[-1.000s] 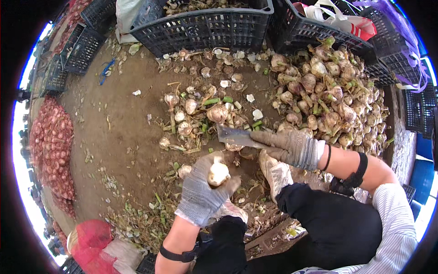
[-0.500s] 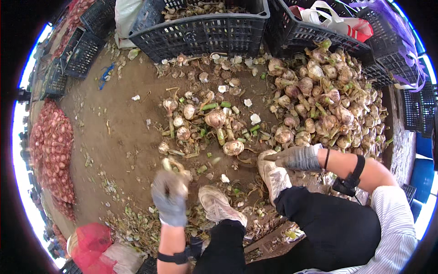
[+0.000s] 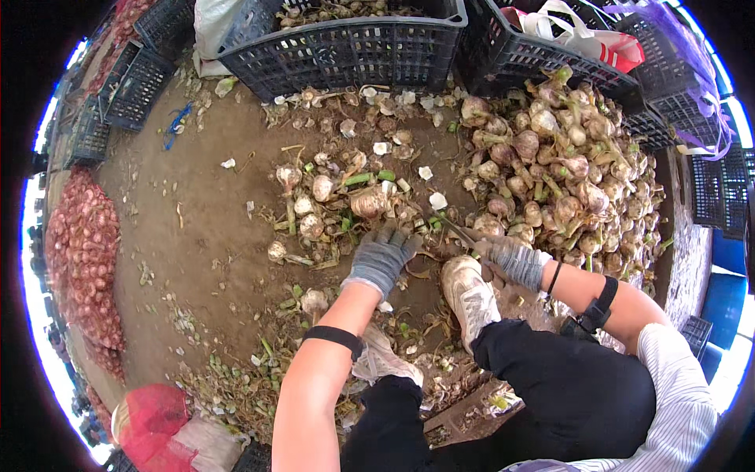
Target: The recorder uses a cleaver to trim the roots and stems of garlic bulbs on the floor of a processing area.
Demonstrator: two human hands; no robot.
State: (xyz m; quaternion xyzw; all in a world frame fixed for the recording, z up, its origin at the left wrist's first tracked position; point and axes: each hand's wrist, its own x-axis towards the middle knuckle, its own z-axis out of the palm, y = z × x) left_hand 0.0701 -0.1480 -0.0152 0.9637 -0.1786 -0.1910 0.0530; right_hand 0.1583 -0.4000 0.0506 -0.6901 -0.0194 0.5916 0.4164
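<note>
The left hand's (image 3: 379,258) fingers point up the frame, spread a little and bent down to the ground; whether they grip anything underneath cannot be told, since the glove's back hides it. Just above them lies a large garlic bulb (image 3: 370,202). The right hand (image 3: 510,259), right of centre, has its fingers closed around a knife (image 3: 458,233), whose narrow-looking blade slants toward the upper left, well apart from the left hand. Both hands wear grey knit gloves.

Left of the large bulb, smaller bulbs (image 3: 311,226) lie among cut green stems (image 3: 359,178) and dry scraps. A pale shoe (image 3: 469,297) stands just below the knife. To the upper right spreads a big heap of garlic (image 3: 568,177) with stalks on. Black crates (image 3: 346,59) line the top of the frame, and a red net sack (image 3: 82,259) of bulbs sits at the far left.
</note>
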